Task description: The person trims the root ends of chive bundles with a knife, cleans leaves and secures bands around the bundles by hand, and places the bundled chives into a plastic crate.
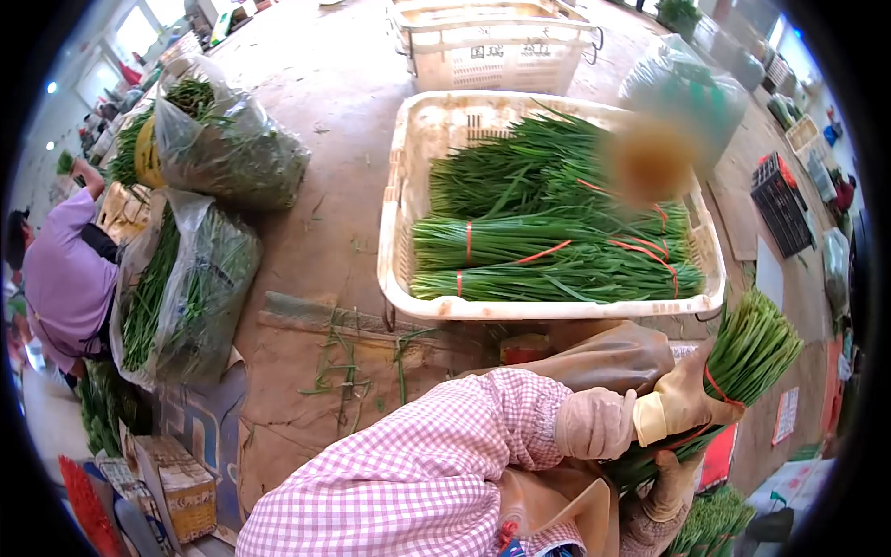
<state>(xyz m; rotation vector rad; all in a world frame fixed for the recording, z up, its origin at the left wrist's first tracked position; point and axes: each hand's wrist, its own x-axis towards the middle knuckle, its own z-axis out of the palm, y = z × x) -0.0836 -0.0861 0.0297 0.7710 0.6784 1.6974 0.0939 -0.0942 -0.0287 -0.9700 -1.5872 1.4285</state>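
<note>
A bundle of garlic chives (pixel 756 348) with a red tie around it is held at the right, its cut ends up and its leaves running down to the left. My left hand (pixel 682 399), in a tan glove below a pink checkered sleeve, is closed around the bundle near the tie. Lower down, my gloved right hand (pixel 670 483) is curled on the leafy part; some of its fingers are hidden. Beyond my hands stands a white plastic crate (pixel 552 308) holding several tied chive bundles (pixel 557 255).
Another white crate (pixel 501 56) stands behind. Bags of greens (pixel 200 288) lie at left near a person in purple (pixel 70 265). More chives (pixel 710 524) sit at lower right, a black crate (pixel 781 204) farther right. A brown blur covers part of the crate.
</note>
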